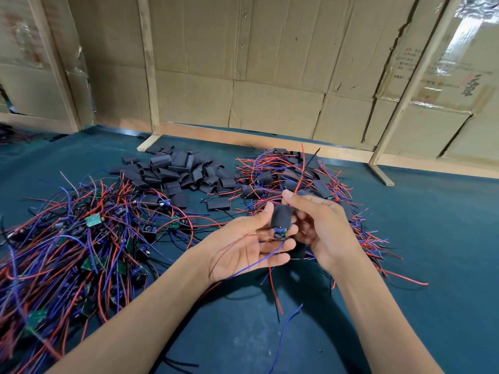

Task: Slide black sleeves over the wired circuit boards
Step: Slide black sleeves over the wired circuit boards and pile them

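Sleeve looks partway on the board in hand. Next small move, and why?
Probably keep drawing the black sleeve down over the circuit board. The board's lower end with its blue part still pokes out below the sleeve. The right hand pinches the sleeve's top, and the left hand holds it from the left with the wires trailing across its palm, so both hands look placed for that.

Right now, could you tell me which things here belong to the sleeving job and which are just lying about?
In the job:
- black sleeve on the board held in both hands
- left hand, right hand
- loose sleeves pile
- bare wired boards
- sleeved boards pile

Lying about:
- cardboard wall
- wooden strips
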Tool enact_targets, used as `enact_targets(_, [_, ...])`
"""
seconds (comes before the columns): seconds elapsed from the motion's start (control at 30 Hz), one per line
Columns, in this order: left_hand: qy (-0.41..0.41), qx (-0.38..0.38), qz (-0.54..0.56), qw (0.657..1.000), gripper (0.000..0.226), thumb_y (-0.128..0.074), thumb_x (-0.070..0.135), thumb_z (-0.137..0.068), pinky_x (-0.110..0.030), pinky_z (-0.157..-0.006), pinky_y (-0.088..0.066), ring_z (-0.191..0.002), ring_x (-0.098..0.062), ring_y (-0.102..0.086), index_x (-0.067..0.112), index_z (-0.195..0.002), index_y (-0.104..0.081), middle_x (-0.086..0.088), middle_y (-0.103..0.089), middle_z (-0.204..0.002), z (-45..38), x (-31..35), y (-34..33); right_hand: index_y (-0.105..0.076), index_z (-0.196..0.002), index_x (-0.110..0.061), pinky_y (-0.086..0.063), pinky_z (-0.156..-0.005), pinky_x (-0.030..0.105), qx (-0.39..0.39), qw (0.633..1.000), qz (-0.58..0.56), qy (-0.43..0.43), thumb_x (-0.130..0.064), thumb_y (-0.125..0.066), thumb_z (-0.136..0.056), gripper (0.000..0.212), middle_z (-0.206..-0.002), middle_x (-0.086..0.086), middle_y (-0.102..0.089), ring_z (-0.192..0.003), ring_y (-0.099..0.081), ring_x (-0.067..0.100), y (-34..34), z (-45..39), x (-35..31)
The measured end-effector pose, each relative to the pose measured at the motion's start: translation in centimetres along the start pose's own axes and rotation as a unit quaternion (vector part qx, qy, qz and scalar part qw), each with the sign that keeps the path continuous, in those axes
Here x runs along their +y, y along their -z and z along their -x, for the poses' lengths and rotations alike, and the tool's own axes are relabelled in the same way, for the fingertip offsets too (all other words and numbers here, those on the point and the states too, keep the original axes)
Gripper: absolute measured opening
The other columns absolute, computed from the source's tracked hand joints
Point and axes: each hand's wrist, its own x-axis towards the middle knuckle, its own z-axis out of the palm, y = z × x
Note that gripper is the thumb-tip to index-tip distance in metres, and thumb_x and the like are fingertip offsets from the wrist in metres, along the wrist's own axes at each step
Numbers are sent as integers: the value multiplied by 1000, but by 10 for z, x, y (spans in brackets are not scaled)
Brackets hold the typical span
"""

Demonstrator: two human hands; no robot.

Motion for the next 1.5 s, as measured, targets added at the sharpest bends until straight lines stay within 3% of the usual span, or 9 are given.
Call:
enact_targets(0.13, [-78, 49, -63, 994, 53, -63, 36, -89, -40, -76, -61, -95, -35, -73, -4, -124, -63, -25, -71, -110, -5, -3, -6, -65, -81, -4, -28, -39, 21, 12, 1000, -14, 20, -30, -82, -79, 31, -54, 3, -51, -39, -44, 14, 3, 0, -1])
enact_targets(0.23, [-174, 102, -167, 965, 49, -64, 39, -85, -35, -72, -62, -84, -29, -75, 4, -119, -63, -7, -76, -90, -7, -6, -10, -68, -86, 0, -31, -36, 21, 25, 999, -32, 32, -21, -81, -82, 25, -54, 2, -53, -41, -45, 13, 4, -1, -2])
enact_targets(0.3, [-262, 152, -287, 909, 37, -62, 39, -89, -29, -73, -61, -82, -16, -75, 14, -117, -65, 3, -76, -90, -4, -7, -9, -69, -72, -6, -34, -36, 21, 26, 999, -28, 38, -18, -81, -83, 20, -56, 4, -56, -42, -47, 15, 4, -1, -2])
enact_targets(0.4, [-395, 223, -485, 748, 39, -60, 37, -93, -14, -82, -52, -94, -3, -70, 17, -126, -64, 9, -72, -104, 0, -4, 3, -70, -61, -15, -38, -36, 24, 19, 998, 1, 62, -16, -80, -84, 25, -59, 8, -59, -44, -52, 18, 0, -1, -1])
enact_targets(0.43, [-400, 217, -493, 742, 40, -62, 38, -92, -12, -84, -51, -97, -1, -69, 18, -127, -64, 9, -72, -107, 1, -3, 4, -71, -62, -15, -40, -36, 25, 9, 998, 9, 69, -16, -80, -85, 24, -59, 9, -60, -45, -53, 18, -1, 0, 0])
enact_targets(0.53, [-339, 171, -425, 822, 28, -71, 31, -88, -8, -80, -48, -93, 5, -68, 22, -115, -71, 11, -76, -99, 2, 0, 0, -73, -64, -13, -43, -37, 25, -22, 996, 16, 82, -16, -78, -86, 23, -59, 11, -62, -46, -56, 19, -6, 1, 1])
enact_targets(0.77, [-229, 83, -283, 928, 29, -76, 21, -79, -23, -70, -56, -86, -11, -71, 15, -107, -74, -1, -76, -94, 4, 6, 0, -75, -66, -13, -45, -37, 24, -49, 997, 16, 60, -28, -85, -70, 18, -60, 11, -63, -45, -58, 19, -2, 2, -2])
enact_targets(1.03, [-138, 34, -167, 976, 24, -67, -1, -90, -43, -81, -60, -98, -46, -70, 0, -113, -66, -26, -71, -109, 7, 5, -3, -71, -63, -18, -24, -39, 17, -28, 995, 71, 60, -38, -87, -69, 26, -48, -2, -42, -37, -29, 12, 1, 2, 0])
enact_targets(1.5, [-112, 26, -107, 988, 14, -66, 10, -89, -41, -80, -59, -95, -40, -72, 12, -97, -77, -27, -71, -105, 7, 9, -5, -52, -49, -23, -22, -41, 20, -48, 999, 5, -6, -31, -81, -82, 44, -55, 2, -38, -41, -42, 15, -4, 2, 1])
